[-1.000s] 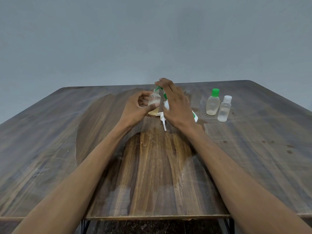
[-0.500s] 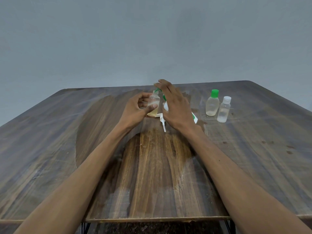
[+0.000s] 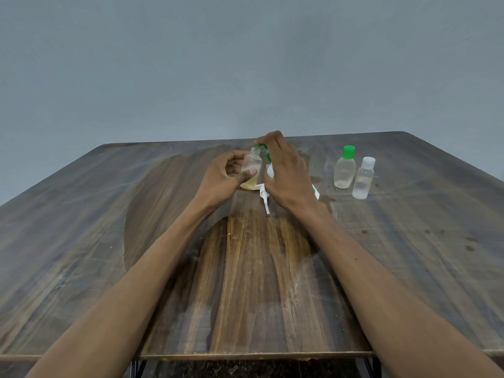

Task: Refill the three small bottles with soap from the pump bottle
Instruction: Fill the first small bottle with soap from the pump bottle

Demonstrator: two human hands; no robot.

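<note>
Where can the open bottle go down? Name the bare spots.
Bare wood lies left of the left hand, and near the table edge between the forearms. It is crowded around the pump bottle under the right hand, and by the green-capped bottle and white-capped bottle.

Single view, head-worn wide-angle camera, looking forward and slightly down from the near edge of the dark streaked wooden table [image 3: 409,268]. Both bare forearms enter from the bottom corners and converge near frame centre, where the left hand [image 3: 221,178] and right hand [image 3: 286,173] meet, fairly far from the lens. Table's far edge sits mid-frame; plain grey-blue wall [image 3: 245,64] fills the upper half. Near table edge and dark legs show at the bottom. Wide-angle bending at the sides. No second view, so no overlap.
</note>
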